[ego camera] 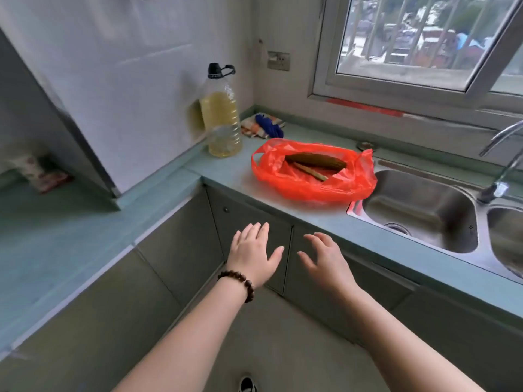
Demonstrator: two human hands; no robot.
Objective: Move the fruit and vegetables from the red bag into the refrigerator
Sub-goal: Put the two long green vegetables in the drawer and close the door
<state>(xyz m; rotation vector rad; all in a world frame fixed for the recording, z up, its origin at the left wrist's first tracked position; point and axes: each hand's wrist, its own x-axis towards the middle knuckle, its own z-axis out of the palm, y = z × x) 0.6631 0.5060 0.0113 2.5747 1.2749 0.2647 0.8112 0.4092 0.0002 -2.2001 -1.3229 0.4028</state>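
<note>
A red plastic bag [305, 183] lies open on the green counter, just left of the sink. Inside it rests a dark green cucumber-like vegetable [317, 162] with a thinner brownish stalk [310, 171] beside it. My left hand [252, 254], with a bead bracelet at the wrist, hovers open in front of the cabinet doors, below the counter's edge. My right hand [325, 258] floats beside it, fingers spread, holding nothing. Both hands are well short of the bag. A grey slanted panel [53, 128] at the far left may be the refrigerator; I cannot tell.
A large bottle of yellow oil [222, 114] stands in the counter's corner, with a cloth and blue gloves [264, 126] behind the bag. A double steel sink [418, 210] and tap [501, 165] lie to the right. A window is above.
</note>
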